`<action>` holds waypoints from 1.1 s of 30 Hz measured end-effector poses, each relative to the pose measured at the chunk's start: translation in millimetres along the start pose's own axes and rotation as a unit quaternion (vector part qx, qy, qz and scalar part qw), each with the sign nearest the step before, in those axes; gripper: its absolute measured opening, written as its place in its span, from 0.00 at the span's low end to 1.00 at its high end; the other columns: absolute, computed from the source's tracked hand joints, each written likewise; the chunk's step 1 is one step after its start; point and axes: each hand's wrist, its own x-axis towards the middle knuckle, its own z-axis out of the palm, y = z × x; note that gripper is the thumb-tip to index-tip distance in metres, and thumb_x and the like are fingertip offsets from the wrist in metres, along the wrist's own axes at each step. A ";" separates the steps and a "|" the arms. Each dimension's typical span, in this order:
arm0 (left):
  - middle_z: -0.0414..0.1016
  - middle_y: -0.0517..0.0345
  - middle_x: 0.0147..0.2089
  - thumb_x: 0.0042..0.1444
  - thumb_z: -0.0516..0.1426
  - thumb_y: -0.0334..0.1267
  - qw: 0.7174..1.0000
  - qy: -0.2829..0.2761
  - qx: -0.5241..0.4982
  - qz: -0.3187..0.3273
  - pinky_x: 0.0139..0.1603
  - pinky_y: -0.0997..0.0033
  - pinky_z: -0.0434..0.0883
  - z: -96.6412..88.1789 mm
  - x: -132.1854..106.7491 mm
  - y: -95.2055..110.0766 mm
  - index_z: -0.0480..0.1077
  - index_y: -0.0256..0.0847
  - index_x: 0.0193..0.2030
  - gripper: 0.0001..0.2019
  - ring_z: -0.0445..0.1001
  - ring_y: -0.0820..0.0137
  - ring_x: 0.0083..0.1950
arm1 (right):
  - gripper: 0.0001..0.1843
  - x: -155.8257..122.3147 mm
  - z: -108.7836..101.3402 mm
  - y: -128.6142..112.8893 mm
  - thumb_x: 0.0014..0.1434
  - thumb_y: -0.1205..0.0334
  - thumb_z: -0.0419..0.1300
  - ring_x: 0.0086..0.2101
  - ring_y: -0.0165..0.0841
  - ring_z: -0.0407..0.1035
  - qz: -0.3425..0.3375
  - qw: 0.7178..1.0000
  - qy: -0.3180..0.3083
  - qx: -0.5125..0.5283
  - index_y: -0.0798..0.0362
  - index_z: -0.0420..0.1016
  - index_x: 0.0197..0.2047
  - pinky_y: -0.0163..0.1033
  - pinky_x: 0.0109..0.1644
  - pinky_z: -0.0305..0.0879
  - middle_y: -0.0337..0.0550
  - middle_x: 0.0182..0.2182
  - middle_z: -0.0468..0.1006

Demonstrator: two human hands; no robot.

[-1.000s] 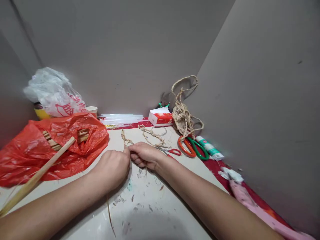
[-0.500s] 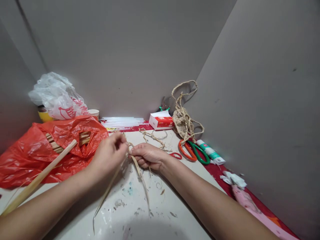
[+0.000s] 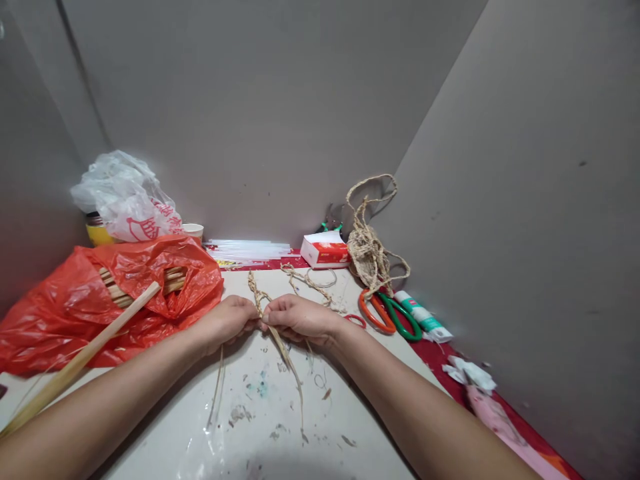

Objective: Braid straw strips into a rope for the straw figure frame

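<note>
Both hands meet over the white board [image 3: 270,413], pinching a braided straw cord [image 3: 257,291]. The finished braid runs away from me, beyond the fingers. My left hand [image 3: 231,321] is closed on the braid's left side, with thin loose strands [image 3: 218,387] hanging below it. My right hand [image 3: 303,317] is closed at the same spot from the right. From its fingertips a flat straw strand [image 3: 284,353] trails toward me and tapers to a thin end. The exact crossing of strands between the fingertips is hidden.
A red plastic bag [image 3: 50,300] with straw bundles lies left, a long straw bundle [image 3: 95,347] against it. Behind are clear sticks [image 3: 250,249] and a tissue pack [image 3: 325,251]. At right are coiled braided rope [image 3: 369,250], orange-handled scissors [image 3: 376,313], green handles [image 3: 403,319] and a tube [image 3: 424,317].
My left hand has come down from its raised position and now pinches beside the right, uncovering the braid beyond. The strands under the left hand have swung. The view has shifted slightly.
</note>
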 end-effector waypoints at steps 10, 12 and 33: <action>0.59 0.67 0.16 0.45 0.56 0.45 0.999 -0.030 0.016 -0.001 0.13 0.78 0.41 -5.9 4.8 -8.5 0.62 0.38 0.22 0.12 0.47 0.84 0.13 | 0.09 -5.6 8.8 -4.7 0.51 0.63 0.57 0.15 0.20 0.47 -0.007 0.973 0.093 -0.213 0.56 0.64 0.23 0.29 0.18 0.41 0.29 0.14 0.56; 0.58 0.68 0.16 0.44 0.56 0.45 0.998 -0.055 0.003 -0.011 0.12 0.78 0.41 -6.9 4.9 -8.5 0.62 0.38 0.23 0.13 0.47 0.83 0.13 | 0.08 -8.0 11.0 -7.1 0.51 0.64 0.57 0.16 0.20 0.49 -0.009 0.960 0.107 -0.260 0.56 0.64 0.23 0.29 0.19 0.43 0.30 0.15 0.57; 0.55 0.69 0.14 0.44 0.54 0.39 0.998 -0.038 -0.048 0.017 0.13 0.77 0.40 0.2 3.1 -10.1 0.61 0.39 0.21 0.08 0.44 0.83 0.13 | 0.09 -11.1 28.2 -8.4 0.54 0.68 0.50 0.13 0.26 0.64 0.074 0.986 0.051 -0.137 0.55 0.63 0.23 0.29 0.16 0.58 0.35 0.14 0.68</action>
